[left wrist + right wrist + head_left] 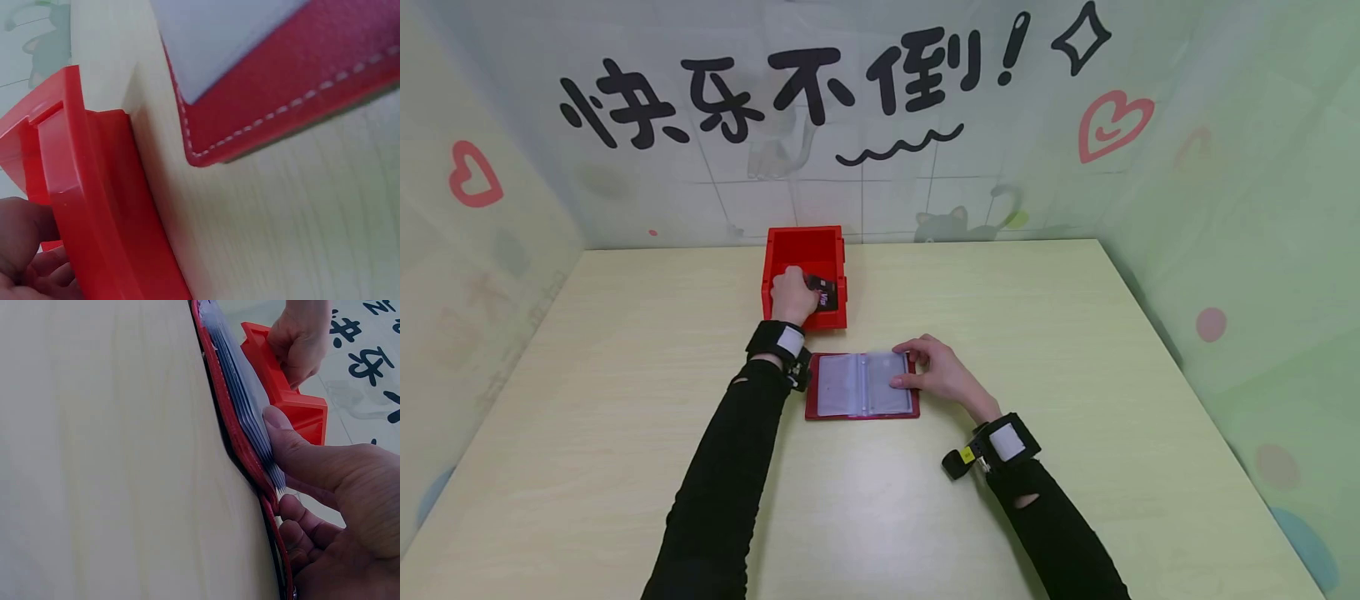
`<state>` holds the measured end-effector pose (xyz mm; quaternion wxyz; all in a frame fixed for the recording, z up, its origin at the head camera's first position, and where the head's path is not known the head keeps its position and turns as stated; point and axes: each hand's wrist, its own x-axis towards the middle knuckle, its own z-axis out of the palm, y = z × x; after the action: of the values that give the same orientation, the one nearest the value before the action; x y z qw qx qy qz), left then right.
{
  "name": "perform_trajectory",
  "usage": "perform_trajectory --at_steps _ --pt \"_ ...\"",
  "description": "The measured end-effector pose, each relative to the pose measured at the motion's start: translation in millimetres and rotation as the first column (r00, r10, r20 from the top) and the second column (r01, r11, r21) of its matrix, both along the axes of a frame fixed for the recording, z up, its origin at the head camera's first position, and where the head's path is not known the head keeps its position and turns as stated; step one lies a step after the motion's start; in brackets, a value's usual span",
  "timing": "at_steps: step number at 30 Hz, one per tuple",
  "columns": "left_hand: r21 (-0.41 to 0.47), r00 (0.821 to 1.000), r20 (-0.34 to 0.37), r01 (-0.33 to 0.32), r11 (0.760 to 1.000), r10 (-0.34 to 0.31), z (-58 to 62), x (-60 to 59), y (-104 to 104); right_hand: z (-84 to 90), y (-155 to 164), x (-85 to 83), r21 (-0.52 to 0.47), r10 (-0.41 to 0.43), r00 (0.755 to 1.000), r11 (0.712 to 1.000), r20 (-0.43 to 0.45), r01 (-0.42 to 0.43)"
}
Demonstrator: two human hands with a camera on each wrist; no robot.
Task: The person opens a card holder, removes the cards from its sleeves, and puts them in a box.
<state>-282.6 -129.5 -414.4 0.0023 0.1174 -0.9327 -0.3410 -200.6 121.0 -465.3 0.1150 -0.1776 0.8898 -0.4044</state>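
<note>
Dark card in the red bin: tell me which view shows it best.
The head view: the dark card lies in the red bin, gripped by the left hand. The left wrist view shows only bin wall and fingers; the right wrist view shows the hand at the bin, no card.

Left hand (792, 294) curled, gripping; right hand (942, 373) flat (fingers spread).

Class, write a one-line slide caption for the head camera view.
Left hand grips a dark card inside the red box while the right hand rests on an open card holder.
</note>
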Motion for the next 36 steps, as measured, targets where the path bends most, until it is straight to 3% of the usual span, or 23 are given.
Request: perform_trajectory --at_steps 7,13,20,25,28,31,33,36 --pt "-0.150 0.998 -0.070 -0.011 0.989 0.001 -6.8 0.8 2.2 0.4 -2.1 0.4 0.010 0.004 1.000 1.000 -0.002 -0.004" --pt "-0.219 0.999 -0.053 -0.007 0.976 -0.005 -9.1 3.6 2.2 0.3 -4.7 0.5 0.011 0.004 1.000 1.000 0.001 -0.004" --pt "-0.208 0.996 -0.084 0.006 0.978 -0.024 -8.5 9.9 1.6 0.1 -6.4 1.0 0.013 0.005 1.000 1.000 0.002 -0.005" --pt "-0.139 0.976 -0.208 0.043 0.989 -0.072 -4.2 18.8 2.1 0.4 -4.4 0.8 0.013 0.000 1.000 1.000 -0.006 0.000" --pt "-0.090 0.948 -0.293 0.105 0.990 -0.127 0.0 31.4 4.0 0.0 -3.2 0.4 0.013 0.000 1.000 1.000 -0.011 0.001" --pt "-0.047 0.924 -0.324 0.198 0.979 -0.203 2.5 49.6 6.3 0.0 -2.6 0.3 0.012 0.002 1.000 1.000 -0.013 -0.002" --pt "-0.023 0.915 -0.301 0.275 0.961 -0.269 1.0 63.0 7.3 0.5 -2.4 0.5 0.008 0.005 1.000 1.000 -0.013 -0.005" --pt "0.016 0.902 -0.203 0.392 0.920 -0.381 -4.2 80.6 9.4 1.4 -1.7 1.2 0.011 0.005 1.000 1.000 -0.019 -0.005"
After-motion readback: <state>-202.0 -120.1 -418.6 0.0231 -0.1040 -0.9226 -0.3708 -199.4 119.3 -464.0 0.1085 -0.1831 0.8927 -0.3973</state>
